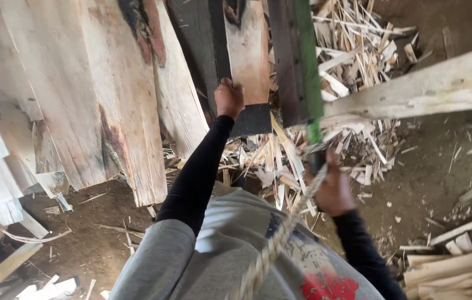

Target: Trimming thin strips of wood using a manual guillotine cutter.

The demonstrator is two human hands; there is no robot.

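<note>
Your left hand point(229, 99) is clamped on the lower left edge of a short, flat wooden board with a pale, rough-sawn face and a charred black bottom end point(249, 61); the board stands nearly upright, its long axis running up and away from you, the dark end pointing down toward the ground. Your right hand point(333, 189) is closed around the black handle of a long blade with a dark flat face and a green-painted edge point(302, 61), which rises steeply from your fist just to the right of the board, roughly parallel to it. The two hands are well apart, the left higher than the right. A frayed, twisted tan rope point(280, 233) hangs across your grey shirt below the right hand. To the left lean wide, weathered pale planks point(80, 94) with grainy, stained faces. Thin splintered wood strips point(353, 50) litter the brown dirt floor point(441, 172) behind the blade.
</note>
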